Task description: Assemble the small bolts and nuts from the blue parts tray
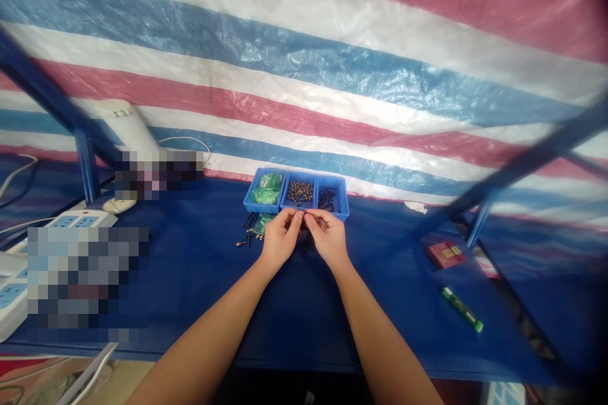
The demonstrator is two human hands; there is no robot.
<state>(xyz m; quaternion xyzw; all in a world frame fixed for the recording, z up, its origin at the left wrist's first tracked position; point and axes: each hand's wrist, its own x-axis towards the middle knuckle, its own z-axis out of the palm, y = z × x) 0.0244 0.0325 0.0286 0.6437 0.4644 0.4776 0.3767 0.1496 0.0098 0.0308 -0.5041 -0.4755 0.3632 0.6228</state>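
Note:
My left hand (pixel 281 239) and my right hand (pixel 329 237) meet in front of the blue bins, thumbs and fingertips pinched together. Whatever they hold between them is too small and covered to make out. Just beyond stands a row of three joined blue bins. The left bin (pixel 256 208) holds small green packets (pixel 266 190), the middle one brass-coloured metal fittings (pixel 300 192), the right one black screw-like parts (pixel 327 197). By my left hand, loose black screws (pixel 249 220), a brass-coloured fitting (pixel 240 243) and a green packet (pixel 263 224) lie on the table, partly hidden by the hand.
A blue table (pixel 190 278) spreads beneath. White power strips (pixel 78 221) and a white cylindrical device (pixel 128 126) stand left. A green tube (pixel 462 309) and a red box (pixel 445 254) lie right, near a blue metal frame (pixel 513 158). Striped sheeting (pixel 304 95) hangs behind.

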